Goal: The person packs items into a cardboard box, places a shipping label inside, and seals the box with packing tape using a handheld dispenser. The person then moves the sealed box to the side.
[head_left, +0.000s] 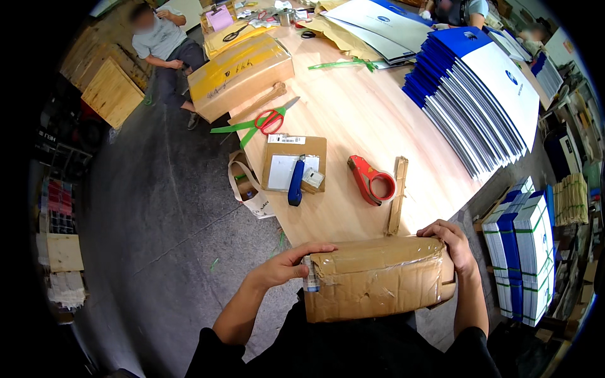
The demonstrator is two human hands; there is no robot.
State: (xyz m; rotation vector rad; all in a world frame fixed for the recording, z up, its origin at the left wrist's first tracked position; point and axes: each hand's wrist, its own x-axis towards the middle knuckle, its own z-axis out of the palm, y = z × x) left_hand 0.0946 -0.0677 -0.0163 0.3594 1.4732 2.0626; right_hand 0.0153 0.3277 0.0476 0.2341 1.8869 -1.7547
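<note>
A cardboard box (378, 280) wrapped in brown tape is held against my body at the table's near edge. My left hand (287, 264) grips its left end, fingers along the top edge and thumb on the near side. My right hand (450, 242) clasps the right end, with fingers bent over the top corner. Just beyond the box lie a red tape dispenser (362, 173) and a narrow cardboard strip (398, 196). Farther left, a small flat cardboard package (274, 148) carries a white label, and a blue utility knife (295, 183) rests across it.
Red-handled scissors (271, 120) lie near a large taped carton (242, 75) at the table's left edge. A tall stack of blue-and-white folders (472, 104) stands at the right. Strapped bundles (520, 252) sit below it. A seated person (167, 44) is at the far left.
</note>
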